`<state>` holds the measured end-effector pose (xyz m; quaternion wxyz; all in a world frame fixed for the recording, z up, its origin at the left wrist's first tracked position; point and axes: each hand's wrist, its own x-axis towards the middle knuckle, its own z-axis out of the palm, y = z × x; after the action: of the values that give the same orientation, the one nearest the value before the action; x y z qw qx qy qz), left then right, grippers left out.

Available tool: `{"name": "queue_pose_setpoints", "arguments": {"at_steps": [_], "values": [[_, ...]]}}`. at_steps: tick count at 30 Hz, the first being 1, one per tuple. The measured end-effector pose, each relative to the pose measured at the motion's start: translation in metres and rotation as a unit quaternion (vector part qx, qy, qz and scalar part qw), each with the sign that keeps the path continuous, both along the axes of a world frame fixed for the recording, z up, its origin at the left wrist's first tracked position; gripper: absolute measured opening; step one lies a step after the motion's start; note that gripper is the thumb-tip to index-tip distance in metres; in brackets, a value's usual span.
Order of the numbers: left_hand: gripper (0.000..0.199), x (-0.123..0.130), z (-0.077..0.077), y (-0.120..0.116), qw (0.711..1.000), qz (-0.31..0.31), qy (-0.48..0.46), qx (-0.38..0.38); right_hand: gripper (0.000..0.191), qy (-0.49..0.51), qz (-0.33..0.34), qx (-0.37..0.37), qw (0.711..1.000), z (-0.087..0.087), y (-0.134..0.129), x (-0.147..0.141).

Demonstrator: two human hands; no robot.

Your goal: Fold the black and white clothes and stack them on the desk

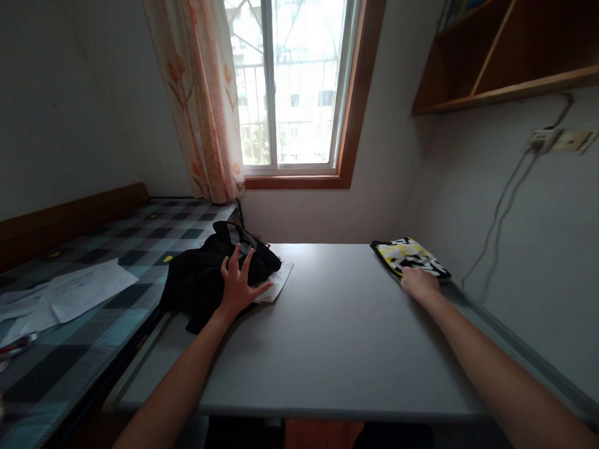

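On the left of the table lies a crumpled black fabric item point(193, 277), perhaps a bag or garment, with a lighter lining showing near its top. My left hand point(239, 283) is over its right side with fingers spread; whether it touches the fabric I cannot tell. White papers point(278, 282) stick out from beneath it. At the far right of the table is a flat, folded-looking item point(411, 252) patterned in black, white and yellow. My right hand point(419, 280) has its fingers closed at the near edge of this patterned item.
The light grey table point(328, 341) stands against the wall under a window point(295, 87). A bed with a checkered cover point(108, 241) adjoins it on the left, with loose paper sheets point(86, 294) on it. A wooden shelf point(511, 89) and a socket with cables point(545, 139) are on the right wall.
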<state>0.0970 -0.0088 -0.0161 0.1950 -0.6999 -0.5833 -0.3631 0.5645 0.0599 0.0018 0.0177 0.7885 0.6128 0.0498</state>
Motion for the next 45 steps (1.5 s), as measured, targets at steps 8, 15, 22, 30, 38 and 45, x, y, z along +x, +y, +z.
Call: {"name": "queue_pose_setpoints", "arguments": {"at_steps": [8, 15, 22, 30, 38, 45], "values": [[0.043, 0.032, -0.004, -0.020, 0.986, -0.162, 0.011, 0.044, 0.023, 0.057, 0.189, 0.001, 0.980, 0.012, -0.040, -0.071], [0.029, 0.066, -0.016, -0.025, 0.971, -0.233, 0.054, -0.027, 0.052, 0.188, 0.276, 0.062, 0.940, 0.029, -0.059, -0.136], [0.028, 0.094, -0.026, -0.009, 0.972, -0.220, 0.026, -0.074, 0.064, 0.131, 0.243, 0.166, 0.947, -0.022, -0.047, -0.183], [0.031, 0.105, -0.025, 0.000, 0.970, -0.208, 0.002, -0.126, 0.071, 0.190, 0.294, 0.186, 0.918, -0.044, -0.046, -0.176], [0.024, 0.096, -0.027, -0.006, 0.957, -0.207, -0.098, -0.175, 0.039, 0.437, 0.171, 0.251, 0.847, -0.031, -0.037, -0.154], [0.030, 0.094, -0.028, -0.005, 0.955, -0.213, -0.118, -0.170, 0.045, 0.742, 0.081, 0.309, 0.589, -0.033, -0.014, -0.121]]}}
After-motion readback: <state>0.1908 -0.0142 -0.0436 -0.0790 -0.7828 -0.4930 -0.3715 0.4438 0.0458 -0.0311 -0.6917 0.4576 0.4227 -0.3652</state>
